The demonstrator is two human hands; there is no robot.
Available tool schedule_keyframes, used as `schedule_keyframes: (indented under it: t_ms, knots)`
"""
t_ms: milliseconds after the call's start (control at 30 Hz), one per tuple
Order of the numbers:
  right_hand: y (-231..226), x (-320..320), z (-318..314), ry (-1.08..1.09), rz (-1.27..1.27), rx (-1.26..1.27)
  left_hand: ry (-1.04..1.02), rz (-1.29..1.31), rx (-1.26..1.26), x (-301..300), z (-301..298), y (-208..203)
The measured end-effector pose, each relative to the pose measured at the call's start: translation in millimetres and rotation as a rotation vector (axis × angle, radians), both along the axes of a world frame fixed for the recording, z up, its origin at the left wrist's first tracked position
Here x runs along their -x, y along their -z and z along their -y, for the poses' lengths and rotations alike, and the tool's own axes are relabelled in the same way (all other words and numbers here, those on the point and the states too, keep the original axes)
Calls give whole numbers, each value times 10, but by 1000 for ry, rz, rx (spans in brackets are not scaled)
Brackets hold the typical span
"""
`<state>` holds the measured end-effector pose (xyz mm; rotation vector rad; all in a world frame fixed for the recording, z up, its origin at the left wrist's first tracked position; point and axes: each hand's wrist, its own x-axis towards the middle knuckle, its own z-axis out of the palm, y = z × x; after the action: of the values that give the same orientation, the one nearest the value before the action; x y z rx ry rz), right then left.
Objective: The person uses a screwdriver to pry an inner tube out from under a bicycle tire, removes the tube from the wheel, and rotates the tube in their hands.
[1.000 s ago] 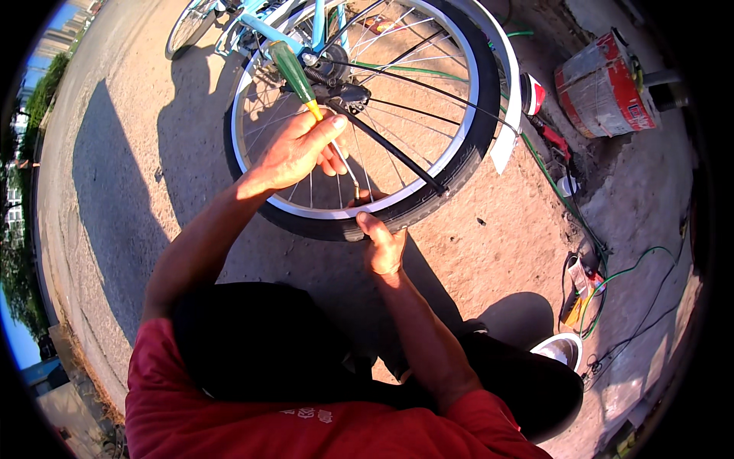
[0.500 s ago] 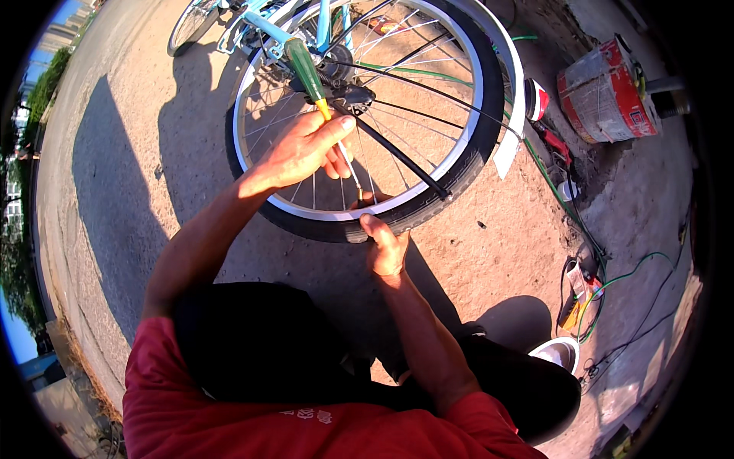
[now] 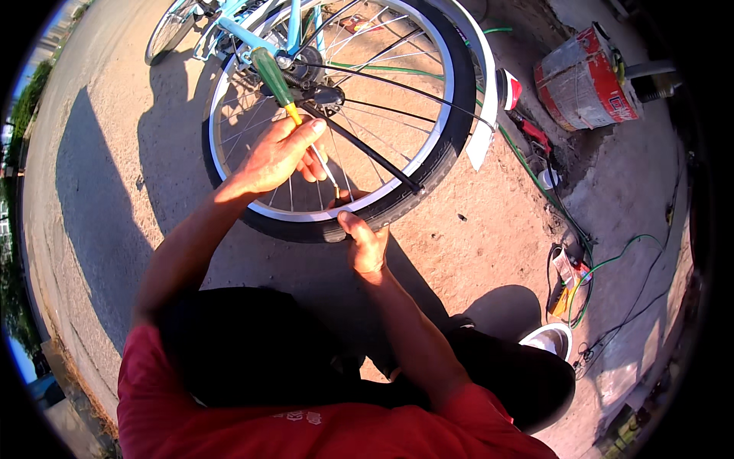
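Bicycle wheel sits near a bucket whose contents are unclear.

Is outdoors, in strong sun. Shows sandy ground all abt grip, w/ long dark shadow to L of it; grey road, trees & bldgs farther L; rough greyish strip well off to R.

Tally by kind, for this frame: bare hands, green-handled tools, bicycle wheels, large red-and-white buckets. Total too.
Hands: 2 (left hand, right hand)
Green-handled tool: 1
Wheels: 2 (near wheel, far wheel)
Bucket: 1
Total: 6
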<state>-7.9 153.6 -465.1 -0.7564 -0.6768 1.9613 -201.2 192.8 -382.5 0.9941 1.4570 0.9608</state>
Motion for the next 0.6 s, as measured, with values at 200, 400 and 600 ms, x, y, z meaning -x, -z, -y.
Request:
schedule_keyframes:
  t_ms: [200,400,600]
  knots:
    - [-45,61,12,-30,-12,-80,-86,-11,-227,218,153,46]
    - [-100,-158,-101,111,218,-134,-105,32,-260,485,194,99]
    - [-334,-479,-451,162,674,-232,-199,57,-234,405,138,149]
